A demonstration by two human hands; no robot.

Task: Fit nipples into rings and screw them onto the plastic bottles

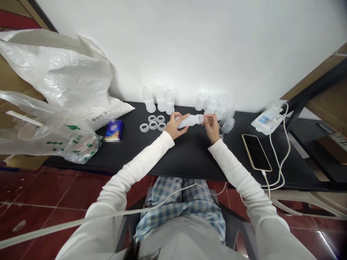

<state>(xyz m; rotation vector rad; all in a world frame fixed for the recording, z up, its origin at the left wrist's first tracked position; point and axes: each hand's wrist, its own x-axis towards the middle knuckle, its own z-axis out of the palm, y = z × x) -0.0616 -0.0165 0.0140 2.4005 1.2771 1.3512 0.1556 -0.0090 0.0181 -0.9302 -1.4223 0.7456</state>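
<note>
A white baby bottle lies sideways above the black table, its neck end to the right. My left hand is wrapped around the bottle's left part. At the neck end, my right hand has its fingers pinched against the collar; any small part inside them is hidden. Left of my left hand lie several loose white collar rings. Behind them stand three bottles with clear domed caps. Several white bottles stand near the wall, and clear caps lie beside my right hand.
A large white plastic bag and a clear printed bag crowd the left. Near them sits a blue box. On the right are a phone, its white cable and a white packet. A cable crosses my lap.
</note>
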